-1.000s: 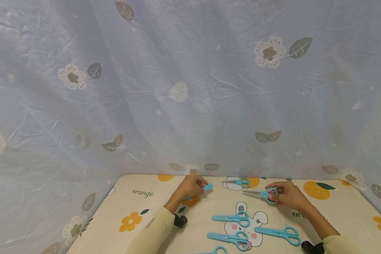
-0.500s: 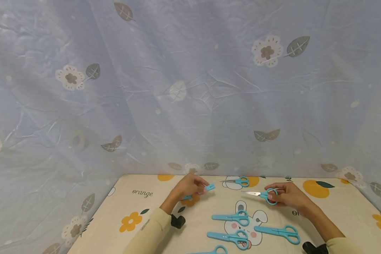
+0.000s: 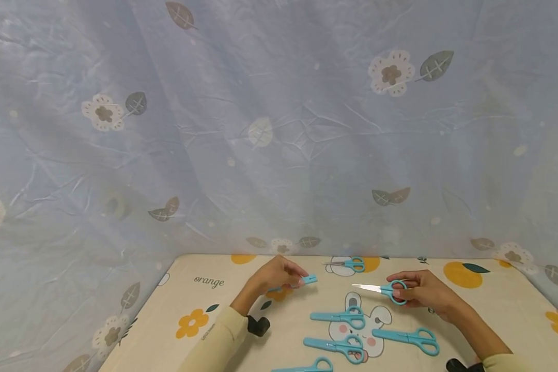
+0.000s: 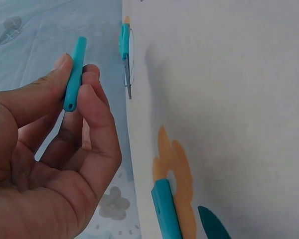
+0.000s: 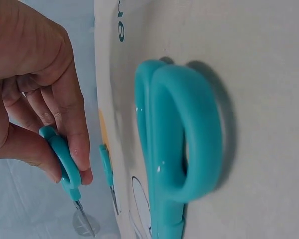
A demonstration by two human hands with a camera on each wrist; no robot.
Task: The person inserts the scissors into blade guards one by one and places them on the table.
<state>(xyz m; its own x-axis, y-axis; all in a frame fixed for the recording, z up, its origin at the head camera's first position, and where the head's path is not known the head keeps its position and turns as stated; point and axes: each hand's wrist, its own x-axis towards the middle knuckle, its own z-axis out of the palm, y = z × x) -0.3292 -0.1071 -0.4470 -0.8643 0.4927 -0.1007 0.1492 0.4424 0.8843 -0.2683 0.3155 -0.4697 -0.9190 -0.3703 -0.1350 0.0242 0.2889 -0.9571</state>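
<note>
My left hand [image 3: 279, 274] pinches a light blue scissor sheath [image 3: 310, 279] between thumb and fingers, above the table. In the left wrist view the sheath [image 4: 75, 74] stands out past the fingertips. Below that hand, another blue sheath [image 4: 167, 209] lies on the cloth, partly out of frame. My right hand [image 3: 423, 292] holds blue-handled scissors [image 3: 392, 293] by the finger loops. Their bare metal blades are together and point left, towards the sheath but apart from it. A second pair of uncovered scissors [image 3: 353, 265] lies at the table's back edge.
Several sheathed scissors lie nearer me: one pair [image 3: 344, 316] over the rabbit print, another [image 3: 337, 346] below it, one to the right [image 3: 409, 338], and one cut off by the lower frame edge [image 3: 313, 367]. A patterned curtain [image 3: 279, 155] hangs behind the table [image 3: 507, 320].
My left hand has turned slightly, and the sheath has shifted a little right and down. The scissors in my right hand have dipped a little, their blades now catching light.
</note>
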